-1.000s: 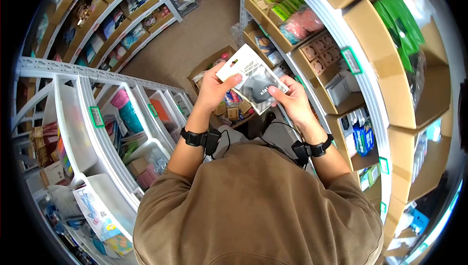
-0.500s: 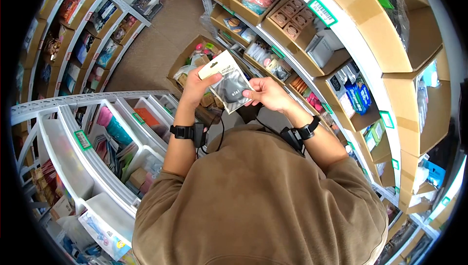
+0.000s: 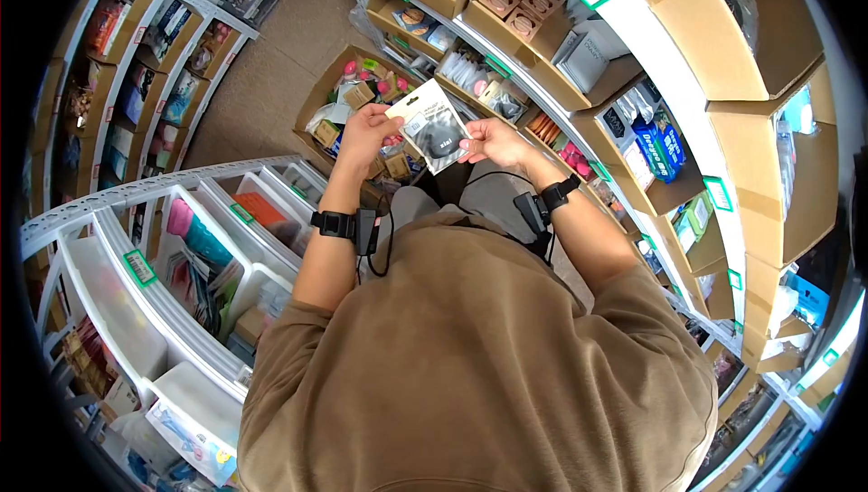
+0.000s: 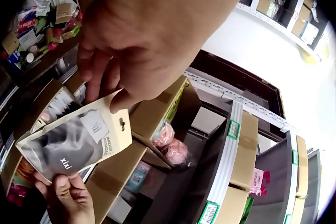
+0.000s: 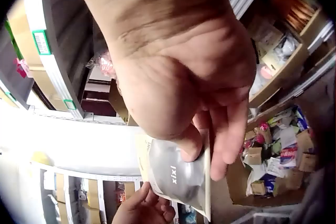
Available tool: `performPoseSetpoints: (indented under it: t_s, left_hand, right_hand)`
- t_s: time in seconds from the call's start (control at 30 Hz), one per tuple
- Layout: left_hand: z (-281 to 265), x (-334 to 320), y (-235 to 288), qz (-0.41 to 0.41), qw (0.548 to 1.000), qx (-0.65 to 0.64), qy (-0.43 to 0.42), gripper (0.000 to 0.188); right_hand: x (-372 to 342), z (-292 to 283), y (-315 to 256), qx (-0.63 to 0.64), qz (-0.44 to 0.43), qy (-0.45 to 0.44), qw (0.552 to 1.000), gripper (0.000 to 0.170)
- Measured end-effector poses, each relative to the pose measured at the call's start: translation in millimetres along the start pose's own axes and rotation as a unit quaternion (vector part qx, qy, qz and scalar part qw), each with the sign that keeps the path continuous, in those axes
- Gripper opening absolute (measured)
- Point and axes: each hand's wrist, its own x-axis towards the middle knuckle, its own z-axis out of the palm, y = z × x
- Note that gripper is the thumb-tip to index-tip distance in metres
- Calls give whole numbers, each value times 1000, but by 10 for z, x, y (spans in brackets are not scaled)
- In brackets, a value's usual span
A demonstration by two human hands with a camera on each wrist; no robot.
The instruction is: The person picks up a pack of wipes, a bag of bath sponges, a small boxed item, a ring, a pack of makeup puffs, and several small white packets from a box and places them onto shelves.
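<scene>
Both hands hold a flat cream-edged packet [image 3: 432, 128] with a clear window, a dark item inside and the letters "xixi". The left hand [image 3: 363, 137] pinches its upper left edge, near the hang hole. At the lower right edge, the right hand [image 3: 495, 144] grips it between thumb and fingers. In the left wrist view the packet [image 4: 71, 142] shows a white label on its window, with the left hand [image 4: 139, 50] at the holed end. The right wrist view has the right thumb lying on the packet's [image 5: 176, 176] face.
A cardboard box [image 3: 312, 99] full of mixed small goods stands on the floor beyond the hands. Shelves with cardboard bins [image 3: 579, 85] rise at the right. White plastic bins [image 3: 113, 302] line the left, with more shelving [image 3: 136, 35] behind.
The head view has turned, so the shelves and floor box have shifted left and up in it. Both hands keep hold of the packet, which now appears slightly higher and further left.
</scene>
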Motion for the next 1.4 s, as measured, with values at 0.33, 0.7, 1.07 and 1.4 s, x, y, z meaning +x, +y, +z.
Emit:
performPoseSetpoints:
  t_s: [0.33,0.7,1.07,1.4]
  left_hand:
    - [-258,-114,-95,-32,997,-17,64,21]
    - [-547,-422,-99,-74,979,-17,187,16]
    - [-791,-624,-92,-60,958,-42,276,15]
    - [-814,-735,-241,-53,947,-87,303,16]
  right_hand:
    - [380,-1255,1034,-485,122,254,828,31]
    - [1060,-1851,1996,-392,230,328,828,51]
    - [1139,-1723,1783,-482,209,307,793,48]
    - [1744,-1131,1132,-455,88,134,876,39]
